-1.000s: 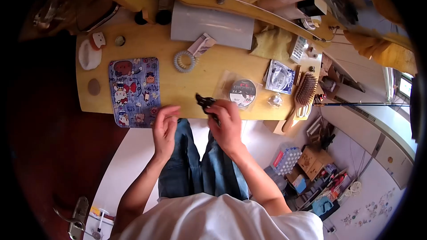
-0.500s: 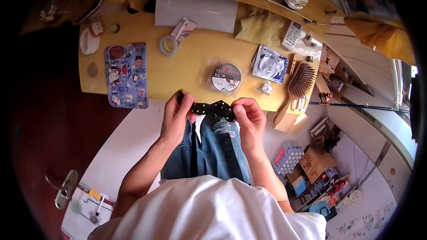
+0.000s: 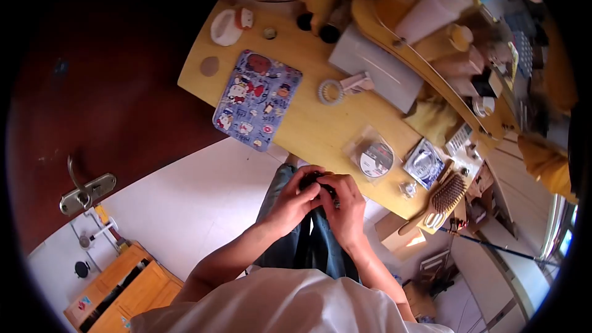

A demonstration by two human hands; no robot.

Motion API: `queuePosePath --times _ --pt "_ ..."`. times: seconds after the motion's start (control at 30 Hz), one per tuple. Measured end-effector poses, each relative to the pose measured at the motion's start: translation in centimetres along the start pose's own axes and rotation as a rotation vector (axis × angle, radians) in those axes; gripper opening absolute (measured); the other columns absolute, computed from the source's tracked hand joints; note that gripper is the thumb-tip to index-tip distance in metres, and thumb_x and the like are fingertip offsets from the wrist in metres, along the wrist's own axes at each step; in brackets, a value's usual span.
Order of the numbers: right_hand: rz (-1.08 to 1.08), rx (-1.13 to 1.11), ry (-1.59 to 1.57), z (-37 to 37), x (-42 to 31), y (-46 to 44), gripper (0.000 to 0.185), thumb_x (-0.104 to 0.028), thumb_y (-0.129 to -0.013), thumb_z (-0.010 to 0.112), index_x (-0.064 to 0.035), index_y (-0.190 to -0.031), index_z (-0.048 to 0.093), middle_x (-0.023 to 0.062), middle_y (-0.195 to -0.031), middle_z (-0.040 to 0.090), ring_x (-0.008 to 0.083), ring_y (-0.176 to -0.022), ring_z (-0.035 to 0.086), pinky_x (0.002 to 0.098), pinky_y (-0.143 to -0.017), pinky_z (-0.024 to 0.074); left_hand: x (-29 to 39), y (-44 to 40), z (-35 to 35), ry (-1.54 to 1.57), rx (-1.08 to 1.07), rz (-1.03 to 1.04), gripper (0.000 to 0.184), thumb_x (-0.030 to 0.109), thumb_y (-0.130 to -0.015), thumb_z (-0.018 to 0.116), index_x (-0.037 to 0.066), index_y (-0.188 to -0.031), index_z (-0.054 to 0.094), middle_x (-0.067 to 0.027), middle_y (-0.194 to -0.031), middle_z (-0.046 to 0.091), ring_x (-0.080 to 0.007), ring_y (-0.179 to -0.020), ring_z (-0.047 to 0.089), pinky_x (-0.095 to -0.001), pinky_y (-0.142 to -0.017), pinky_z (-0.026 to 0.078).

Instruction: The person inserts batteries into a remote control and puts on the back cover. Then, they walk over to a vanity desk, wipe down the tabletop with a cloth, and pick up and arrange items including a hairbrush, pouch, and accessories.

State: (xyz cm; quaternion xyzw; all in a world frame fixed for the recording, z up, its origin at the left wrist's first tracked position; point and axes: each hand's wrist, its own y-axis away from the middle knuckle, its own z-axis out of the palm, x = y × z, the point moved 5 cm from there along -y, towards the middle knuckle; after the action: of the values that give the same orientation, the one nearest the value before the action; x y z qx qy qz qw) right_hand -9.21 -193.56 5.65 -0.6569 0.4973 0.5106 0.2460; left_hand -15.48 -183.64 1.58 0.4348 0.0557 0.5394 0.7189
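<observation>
Both hands are close together over my lap, just off the desk's front edge. My left hand (image 3: pixel 295 202) is closed around a dark, bunched cloth band (image 3: pixel 314 180). My right hand (image 3: pixel 344 208) grips the same band from the other side, fingers bent over it. Most of the band is hidden by the fingers. Beyond the hands, on the desk (image 3: pixel 327 129), lie a round labelled spool (image 3: pixel 376 159) in clear packaging and a cartoon-printed mat (image 3: pixel 258 100).
Further along the desk are a coiled hair tie (image 3: pixel 331 92), a silver-blue packet (image 3: pixel 424 163), a hairbrush (image 3: pixel 449 194) and a grey sheet (image 3: pixel 376 68). A curved shelf (image 3: pixel 425 65) overhangs the back. A door handle (image 3: pixel 87 193) is at the left.
The view has turned. The polka-dot band, stretched between both hands half a second ago, is now bunched up between them. Earlier, only my right hand held it.
</observation>
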Motion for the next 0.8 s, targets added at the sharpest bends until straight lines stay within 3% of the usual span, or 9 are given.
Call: queuePosePath --times 0.17,0.2,0.27,0.37,0.47,0.5,0.63,0.73,0.8 --pt "-0.064 -0.157 0.154 0.7 -1.1 -2.3 0.029 -0.007 -0.073 0.068 -0.0063 -0.101 0.062 0.0112 -0.099 0.050 0.0263 -0.081 0.058 0.0355 -0.073 0.0491 6.4 0.3 -8.1 -0.156 0.269 0.296 0.017 0.019 -0.089 0.051 0.006 -0.099 0.054 -0.0025 -0.090 0.054 -0.0133 -0.086 0.051 -0.0270 -0.076 0.042" --pt "-0.058 -0.131 0.169 0.0 -0.8 -3.3 0.028 -0.006 -0.074 0.067 -0.0051 -0.101 0.062 0.0129 -0.102 0.051 0.0273 -0.084 0.057 0.0363 -0.075 0.0486 8.5 0.6 -10.7 -0.209 0.299 0.419 0.017 0.022 -0.088 0.051 0.007 -0.094 0.055 -0.0011 -0.085 0.053 -0.0116 -0.078 0.050 -0.0238 -0.070 0.040" --pt "-0.194 -0.012 0.405 -1.9 -1.1 -5.5 0.028 -0.005 -0.073 0.067 -0.0047 -0.101 0.062 0.0133 -0.106 0.051 0.0280 -0.086 0.056 0.0372 -0.073 0.0487 10.6 1.0 -14.5 -0.277 0.593 0.397 0.029 0.036 -0.087 0.055 0.008 -0.092 0.056 0.0007 -0.081 0.049 -0.0086 -0.069 0.044 -0.0210 -0.063 0.034" --pt "-0.219 0.114 0.588 -3.9 -0.9 -8.4 0.034 -0.003 -0.070 0.066 -0.0073 -0.103 0.060 0.0133 -0.109 0.051 0.0314 -0.098 0.050 0.0408 -0.080 0.0452 10.0 0.1 -20.4 -0.387 0.625 0.103 0.042 0.049 -0.086 0.055 0.010 -0.099 0.056 0.0046 -0.085 0.044 -0.0084 -0.076 0.039 -0.0237 -0.071 0.033" --pt "-0.415 0.136 0.839 -3.7 -1.1 -10.7 0.037 -0.002 -0.067 0.064 -0.0073 -0.103 0.059 0.0108 -0.116 0.050 0.0321 -0.104 0.046 0.0400 -0.088 0.0421 9.5 -2.6 -19.6 -0.297 0.539 0.093 0.050 0.051 -0.085 0.056 0.010 -0.113 0.053 0.0042 -0.089 0.047 -0.0081 -0.077 0.040 -0.0246 -0.072 0.033" --pt "-0.456 0.114 0.874 -3.1 -0.9 -11.5 0.039 0.000 -0.066 0.063 -0.0069 -0.105 0.059 0.0090 -0.121 0.049 0.0310 -0.106 0.046 0.0396 -0.089 0.0413 9.4 -3.5 -19.5 -0.229 0.485 0.066 0.059 0.046 -0.083 0.061 0.009 -0.127 0.046 0.0028 -0.104 0.052 -0.0079 -0.091 0.046 -0.0251 -0.080 0.035" --pt "-0.578 0.098 0.991 -1.4 1.6 -15.2 0.034 -0.004 -0.073 0.054 -0.0098 -0.105 0.060 0.0082 -0.116 0.050 0.0276 -0.103 0.046 0.0387 -0.087 0.0407 9.4 -5.5 -17.2 -0.217 0.449 0.233 0.065 0.033 -0.082 0.067 0.007 -0.134 0.038 -0.0036 -0.130 0.047 -0.0133 -0.121 0.041 -0.0286 -0.097 0.032" --pt "-0.559 0.081 1.031 -2.0 2.8 -16.1 0.031 -0.005 -0.073 0.053 -0.0102 -0.103 0.062 0.0071 -0.106 0.053 0.0267 -0.097 0.047 0.0391 -0.082 0.0410 9.4 -5.2 -16.4 -0.195 0.373 0.237 0.066 0.034 -0.084 0.065 0.007 -0.136 0.034 -0.0042 -0.131 0.046 -0.0141 -0.119 0.043 -0.0299 -0.096 0.034" --pt "-0.555 0.094 1.017 -2.7 3.4 -16.2 0.031 -0.003 -0.071 0.057 -0.0096 -0.100 0.063 0.0069 -0.098 0.054 0.0266 -0.091 0.049 0.0390 -0.078 0.0418 9.3 -5.2 -16.4 -0.192 0.459 0.276 0.054 0.032 -0.086 0.063 0.007 -0.129 0.042 -0.0025 -0.118 0.052 -0.0128 -0.105 0.049 -0.0278 -0.086 0.039"
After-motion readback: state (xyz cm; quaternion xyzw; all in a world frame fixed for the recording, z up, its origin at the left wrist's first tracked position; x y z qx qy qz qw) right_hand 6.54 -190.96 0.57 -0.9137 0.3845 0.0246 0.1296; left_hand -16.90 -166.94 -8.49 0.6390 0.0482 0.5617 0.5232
